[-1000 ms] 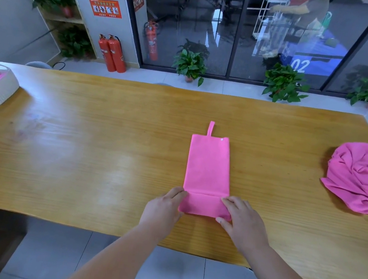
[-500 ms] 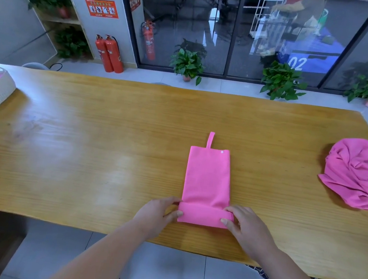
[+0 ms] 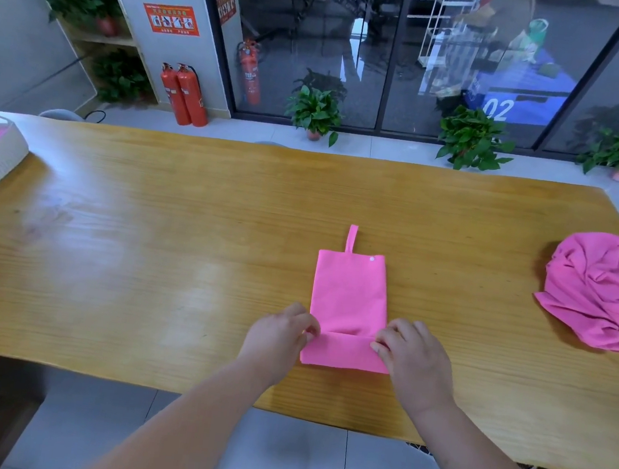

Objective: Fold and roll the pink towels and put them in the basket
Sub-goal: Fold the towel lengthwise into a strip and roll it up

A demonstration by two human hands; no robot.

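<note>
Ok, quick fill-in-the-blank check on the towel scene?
The left hand and right hand pinch the folded towel at its ____ end.
Its loop points ____ from both hands.
The basket sits on the table, at its ____ edge.
The crumpled towel lies to the folded towel's ____.
Missing: near; away; left; right.

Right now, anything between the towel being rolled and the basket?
Nothing visible. The left hand and right hand grip the near end of the folded pink towel; only wooden table lies between it and the white woven basket at far left. The crumpled pink towel pile sits to the right, off that path.
</note>
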